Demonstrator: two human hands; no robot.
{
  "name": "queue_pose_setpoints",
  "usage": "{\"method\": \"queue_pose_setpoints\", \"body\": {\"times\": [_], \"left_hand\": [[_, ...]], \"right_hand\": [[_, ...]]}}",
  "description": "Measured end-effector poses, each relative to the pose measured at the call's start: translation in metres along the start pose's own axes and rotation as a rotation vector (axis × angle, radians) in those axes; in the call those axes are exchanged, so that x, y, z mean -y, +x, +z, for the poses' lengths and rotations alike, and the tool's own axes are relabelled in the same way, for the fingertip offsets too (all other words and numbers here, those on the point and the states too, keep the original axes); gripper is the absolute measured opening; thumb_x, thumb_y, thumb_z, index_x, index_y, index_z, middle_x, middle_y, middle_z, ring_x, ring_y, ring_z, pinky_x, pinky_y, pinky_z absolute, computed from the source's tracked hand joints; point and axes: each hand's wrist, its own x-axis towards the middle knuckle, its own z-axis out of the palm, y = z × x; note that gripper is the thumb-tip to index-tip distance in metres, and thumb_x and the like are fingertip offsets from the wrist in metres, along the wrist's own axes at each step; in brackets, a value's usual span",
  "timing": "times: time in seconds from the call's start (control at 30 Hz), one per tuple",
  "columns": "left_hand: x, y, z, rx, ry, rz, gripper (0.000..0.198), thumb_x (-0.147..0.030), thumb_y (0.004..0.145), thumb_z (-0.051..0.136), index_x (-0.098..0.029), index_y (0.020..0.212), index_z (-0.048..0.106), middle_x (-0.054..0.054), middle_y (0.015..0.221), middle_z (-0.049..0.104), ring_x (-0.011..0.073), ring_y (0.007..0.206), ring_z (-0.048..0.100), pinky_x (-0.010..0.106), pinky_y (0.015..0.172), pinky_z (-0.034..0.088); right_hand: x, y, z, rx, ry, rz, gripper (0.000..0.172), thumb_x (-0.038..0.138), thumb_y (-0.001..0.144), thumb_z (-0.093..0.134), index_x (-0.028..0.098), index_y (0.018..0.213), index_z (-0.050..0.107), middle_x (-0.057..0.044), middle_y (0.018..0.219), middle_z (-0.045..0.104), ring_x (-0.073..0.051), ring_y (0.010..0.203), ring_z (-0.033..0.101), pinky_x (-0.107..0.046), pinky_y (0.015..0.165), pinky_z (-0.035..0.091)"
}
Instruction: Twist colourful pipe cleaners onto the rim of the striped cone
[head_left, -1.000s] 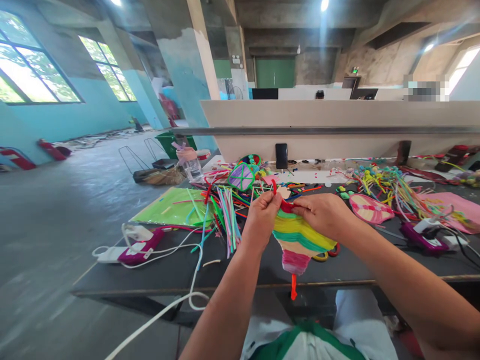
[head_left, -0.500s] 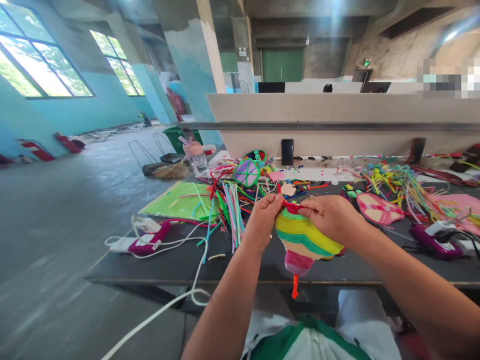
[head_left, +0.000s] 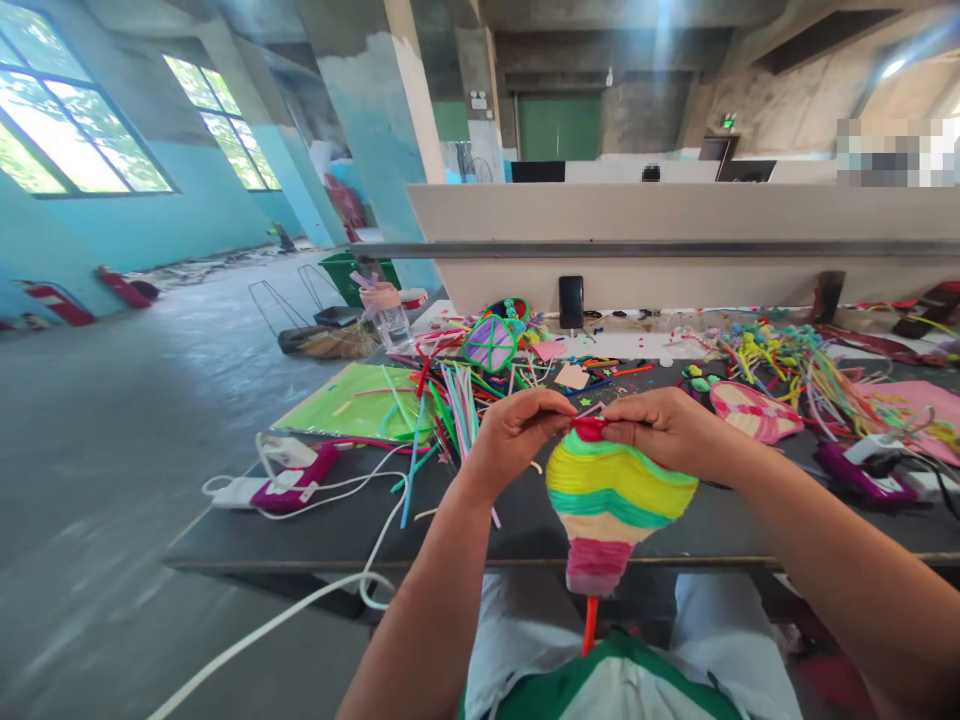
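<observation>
A striped, balloon-shaped craft piece [head_left: 619,485] hangs over the table's front edge, wide at the top and narrow below. Its bands are red, light green, yellow, teal, beige and pink, and look like wound yarn or fuzzy stems. An orange fuzzy strip [head_left: 590,622] dangles from its lower end. My left hand [head_left: 517,440] pinches the red top from the left, fingertips pressed together. From the right, my right hand [head_left: 660,430] pinches the same red part, thumb in front. The fingers partly hide the top edge.
Loose pipe cleaners [head_left: 461,400] lie behind my left hand, near a green sheet in plastic [head_left: 337,405]. Power strips [head_left: 296,485] with a white cable flank the work area. A phone [head_left: 571,302] leans on the partition; a bottle [head_left: 388,318] stands left. Tangled strands [head_left: 780,360] lie right.
The craft piece has straightened and hangs a little lower, its striped face turned more towards me. My left hand has moved slightly left and down. Both hands still pinch the red top.
</observation>
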Motion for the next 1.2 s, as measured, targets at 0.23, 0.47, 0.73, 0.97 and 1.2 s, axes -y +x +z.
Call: {"method": "queue_pose_setpoints", "body": {"times": [0.23,0.47,0.73,0.97,1.2], "left_hand": [[0.027,-0.02,0.018,-0.004,-0.444,-0.329,0.013,-0.029,0.075,0.07,-0.017,0.08,0.068,0.001,0.072,0.064,0.0103,0.064,0.056,0.021,0.061,0.043],[0.007,-0.021,0.007,0.03,-0.164,-0.251,0.026,-0.032,0.079,0.066,-0.02,0.102,0.07,0.005,0.097,0.069,0.0161,0.086,0.06,0.023,0.075,0.046],[0.019,-0.028,0.019,-0.035,-0.116,-0.356,0.018,-0.032,0.077,0.066,-0.015,0.079,0.071,0.001,0.069,0.062,0.0108,0.064,0.053,0.02,0.058,0.039],[0.036,-0.032,0.019,-0.038,-0.467,-0.549,0.023,-0.036,0.072,0.07,-0.014,0.075,0.066,-0.001,0.062,0.06,0.0091,0.056,0.051,0.021,0.056,0.039],[0.049,-0.022,0.009,0.174,-0.206,-0.475,0.033,-0.043,0.076,0.065,-0.014,0.091,0.07,0.002,0.077,0.065,0.0136,0.073,0.056,0.023,0.067,0.042]], "right_hand": [[-0.011,-0.002,0.01,-0.011,0.006,0.002,0.028,0.033,0.091,0.047,0.021,0.099,0.071,-0.002,0.085,0.072,-0.013,0.076,0.063,-0.02,0.064,0.04],[-0.011,0.007,0.01,0.079,-0.011,0.017,0.03,0.035,0.091,0.047,0.019,0.097,0.071,-0.002,0.08,0.07,-0.013,0.071,0.059,-0.021,0.061,0.037],[-0.014,0.008,0.015,0.171,-0.023,0.053,0.021,0.03,0.084,0.055,0.021,0.095,0.071,-0.001,0.08,0.07,-0.014,0.07,0.058,-0.022,0.06,0.035],[-0.034,0.008,0.036,0.108,-0.033,0.083,0.027,0.03,0.088,0.048,0.018,0.091,0.072,-0.002,0.076,0.07,-0.013,0.069,0.058,-0.022,0.061,0.035],[-0.053,0.019,0.037,0.205,0.094,0.126,0.029,0.034,0.082,0.053,0.017,0.093,0.073,-0.001,0.075,0.069,-0.013,0.066,0.056,-0.022,0.059,0.037]]}}
